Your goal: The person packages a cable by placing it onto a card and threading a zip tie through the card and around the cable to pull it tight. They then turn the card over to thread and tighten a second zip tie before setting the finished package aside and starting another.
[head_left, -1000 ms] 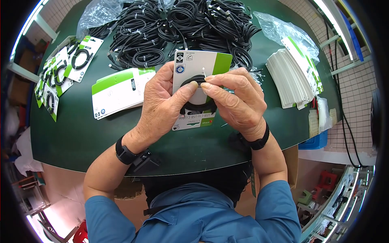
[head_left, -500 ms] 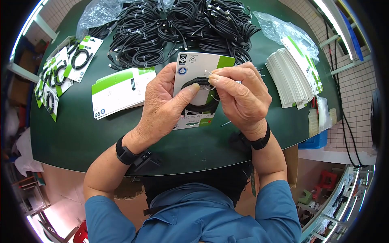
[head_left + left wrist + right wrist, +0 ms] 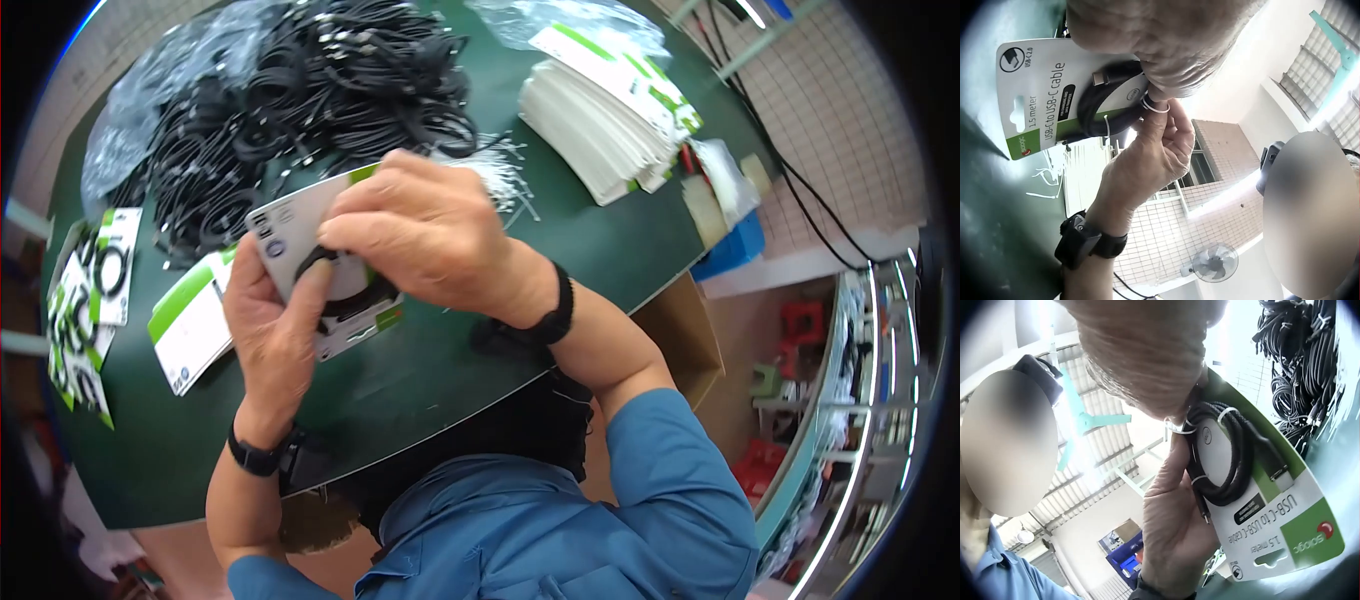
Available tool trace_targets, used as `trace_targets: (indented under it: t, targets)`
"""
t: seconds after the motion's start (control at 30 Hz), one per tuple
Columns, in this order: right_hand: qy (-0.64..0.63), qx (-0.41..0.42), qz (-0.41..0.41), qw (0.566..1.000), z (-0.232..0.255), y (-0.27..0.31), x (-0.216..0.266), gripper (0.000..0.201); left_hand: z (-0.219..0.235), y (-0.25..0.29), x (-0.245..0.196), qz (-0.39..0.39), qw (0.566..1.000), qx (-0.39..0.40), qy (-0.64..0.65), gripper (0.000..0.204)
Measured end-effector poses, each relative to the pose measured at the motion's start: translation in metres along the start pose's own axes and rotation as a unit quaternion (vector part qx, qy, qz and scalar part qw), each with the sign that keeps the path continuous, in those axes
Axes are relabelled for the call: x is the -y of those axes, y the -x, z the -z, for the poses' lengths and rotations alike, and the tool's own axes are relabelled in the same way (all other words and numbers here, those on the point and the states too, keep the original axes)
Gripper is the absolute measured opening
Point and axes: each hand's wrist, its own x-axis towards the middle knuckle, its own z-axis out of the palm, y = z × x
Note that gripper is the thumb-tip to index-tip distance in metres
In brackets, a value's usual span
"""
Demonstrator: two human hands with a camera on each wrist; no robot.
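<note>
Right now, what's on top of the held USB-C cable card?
A coiled black USB-C cable with white ties lies on the card. The left hand and right hand hide part of the cable; what lies beneath can't be seen.

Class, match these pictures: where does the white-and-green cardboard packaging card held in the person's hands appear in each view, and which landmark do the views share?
Head: the white-and-green cardboard card is left of centre, partly covered.
Left wrist: the card is at upper left, lettering sideways.
Right wrist: the card is at right, lettering upside down.
Shared landmark: the coiled black cable on it.
</note>
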Motion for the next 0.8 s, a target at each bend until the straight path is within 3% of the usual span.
trace_targets:
  t: [0.23,0.33,0.57,0.63,0.7,0.73,0.8]
  targets:
    - [0.044,-0.008,0.049,0.998,0.0,0.0,0.003,0.025,0.001,-0.002,0.001,0.0,1.0,-0.015,-0.012,0.041]
    - [0.053,0.049,-0.007,0.997,0.005,-0.004,0.007,0.026,0.001,0.0,-0.001,0.003,0.999,-0.026,-0.021,0.04]
    - [-0.044,0.025,-0.022,0.998,0.007,-0.006,-0.008,0.024,0.001,-0.004,-0.007,0.011,0.998,-0.017,-0.063,0.039]
    - [-0.137,0.004,-0.149,0.979,0.024,-0.017,0.0,0.018,0.002,-0.006,-0.007,0.012,1.0,-0.01,-0.009,0.04]
    - [-0.189,-0.082,-0.365,0.908,0.032,-0.017,-0.004,0.017,-0.001,-0.004,-0.011,0.008,1.0,-0.014,-0.002,0.04]
    - [-0.199,-0.084,-0.363,0.907,0.032,-0.014,-0.011,0.017,-0.003,-0.004,-0.012,0.004,1.0,-0.007,0.02,0.04]
    - [-0.347,-0.015,-0.491,0.799,0.029,-0.004,-0.033,0.02,-0.004,-0.003,-0.014,0.001,0.999,0.004,0.037,0.04]
